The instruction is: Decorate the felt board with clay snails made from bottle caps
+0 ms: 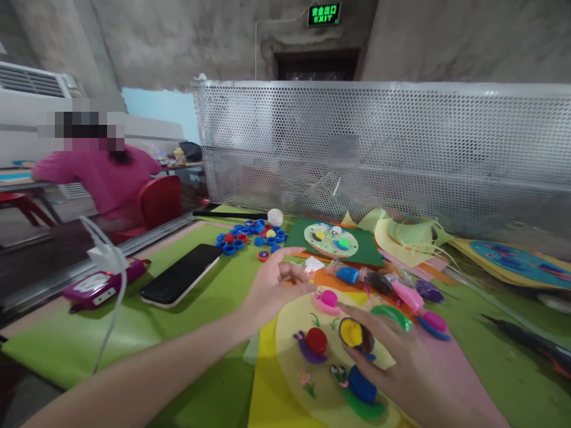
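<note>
My left hand [273,286] hovers over the table with its fingers curled loosely and apart, holding nothing I can see, just left of a pink clay snail [329,300]. My right hand [392,353] lies flat with fingers stretched out over a pale round paper disc [289,339]; its fingertips are by a bottle cap filled with yellow clay [352,333]. On the disc sit a red-cap snail [314,343] and a blue-cap snail [360,386]. Small bags of coloured clay [392,285] lie just beyond.
A black phone [182,274], a magenta device with a white cable [100,285], blue and red bottle caps [252,235] and a green felt sheet with a decorated disc [332,241] lie ahead. A perforated metal screen [383,148] closes the back. A person in pink sits at left.
</note>
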`<state>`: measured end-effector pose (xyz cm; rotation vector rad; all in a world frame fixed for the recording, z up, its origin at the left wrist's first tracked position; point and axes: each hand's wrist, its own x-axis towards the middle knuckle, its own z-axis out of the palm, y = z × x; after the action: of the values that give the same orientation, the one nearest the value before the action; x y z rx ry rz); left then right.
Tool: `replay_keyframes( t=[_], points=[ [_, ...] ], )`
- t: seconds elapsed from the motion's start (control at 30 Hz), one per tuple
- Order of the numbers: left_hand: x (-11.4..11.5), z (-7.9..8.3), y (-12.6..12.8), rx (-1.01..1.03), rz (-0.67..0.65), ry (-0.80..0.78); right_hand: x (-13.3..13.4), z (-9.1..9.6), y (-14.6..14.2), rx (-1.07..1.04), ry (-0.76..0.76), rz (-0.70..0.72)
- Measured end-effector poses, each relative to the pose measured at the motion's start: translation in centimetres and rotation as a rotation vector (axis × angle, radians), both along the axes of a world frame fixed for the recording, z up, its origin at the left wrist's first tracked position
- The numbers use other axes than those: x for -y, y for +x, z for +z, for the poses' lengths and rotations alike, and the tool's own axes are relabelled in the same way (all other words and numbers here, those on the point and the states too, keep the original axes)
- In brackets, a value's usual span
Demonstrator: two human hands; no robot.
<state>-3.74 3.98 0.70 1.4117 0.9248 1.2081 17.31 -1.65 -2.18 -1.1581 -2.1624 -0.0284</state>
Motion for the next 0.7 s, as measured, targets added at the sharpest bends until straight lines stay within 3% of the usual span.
replay_keyframes(
  t=[0.17, 0.5, 0.7],
  points=[
    [-0.3, 0.1, -0.9, -0.05, 0.03, 0.078, -0.5, 0.7, -0.5, 0.105, 0.145, 0.149],
    [-0.2, 0.5, -1.6, -0.254, 0.041, 0.217, -2.8, 1.4, -3.2, 0.074, -0.366, 0.047],
    [-0.4, 0.9, -2.0, -0.317, 0.1, 0.298, -6.1, 1.2, -6.0, 0.118, -0.381, 0.09]
  ],
)
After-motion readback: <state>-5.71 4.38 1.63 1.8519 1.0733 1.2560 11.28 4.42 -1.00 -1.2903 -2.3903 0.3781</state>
